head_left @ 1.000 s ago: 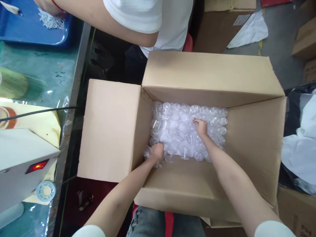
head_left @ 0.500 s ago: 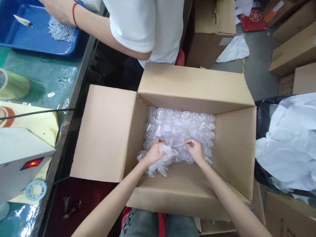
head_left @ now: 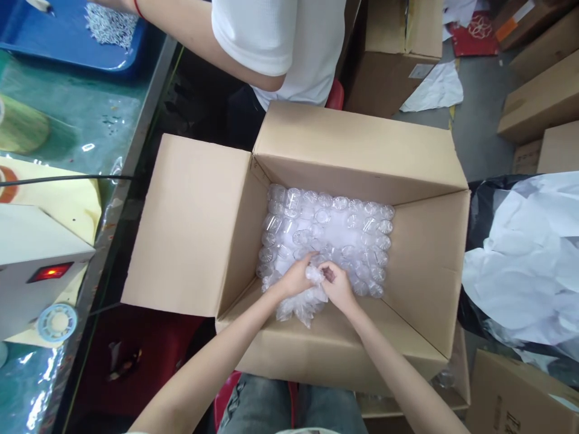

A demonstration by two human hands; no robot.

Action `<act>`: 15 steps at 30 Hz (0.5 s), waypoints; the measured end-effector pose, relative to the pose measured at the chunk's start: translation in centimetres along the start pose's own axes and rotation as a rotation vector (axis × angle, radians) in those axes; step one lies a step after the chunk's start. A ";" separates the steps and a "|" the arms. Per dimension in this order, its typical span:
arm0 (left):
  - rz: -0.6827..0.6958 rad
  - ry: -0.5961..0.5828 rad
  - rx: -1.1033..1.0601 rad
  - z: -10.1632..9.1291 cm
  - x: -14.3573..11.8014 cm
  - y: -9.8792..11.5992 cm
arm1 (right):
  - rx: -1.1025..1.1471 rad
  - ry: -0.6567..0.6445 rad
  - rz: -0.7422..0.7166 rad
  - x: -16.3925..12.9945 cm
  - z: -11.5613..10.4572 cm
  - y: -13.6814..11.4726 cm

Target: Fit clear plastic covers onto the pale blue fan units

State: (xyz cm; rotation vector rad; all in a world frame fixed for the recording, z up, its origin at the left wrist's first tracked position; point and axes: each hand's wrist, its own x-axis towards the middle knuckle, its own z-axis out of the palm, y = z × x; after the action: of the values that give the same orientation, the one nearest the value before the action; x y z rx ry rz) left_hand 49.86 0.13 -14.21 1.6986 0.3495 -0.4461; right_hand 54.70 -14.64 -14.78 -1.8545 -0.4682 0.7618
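head | left hand (head_left: 296, 279), right hand (head_left: 337, 286) both grip clear bag (head_left: 301, 304) | cardboard box (head_left: 357, 157): no legible writing

Bright, even overhead light; soft shadows inside the cardboard box (head_left: 362, 157); glare on the glossy green tabletop (head_left: 67, 126); wide-angle bending at edges, focus mostly sharp
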 end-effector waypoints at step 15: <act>-0.367 0.192 -0.230 -2.7 -0.3 -0.6 | -0.416 -0.052 0.306 2.5 -7.1 10.9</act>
State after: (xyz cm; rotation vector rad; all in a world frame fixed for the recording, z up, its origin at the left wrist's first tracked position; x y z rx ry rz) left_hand 49.54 2.93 -14.21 1.4565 0.8296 -0.4899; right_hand 61.16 -22.11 -23.59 -2.3348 -0.4013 0.9733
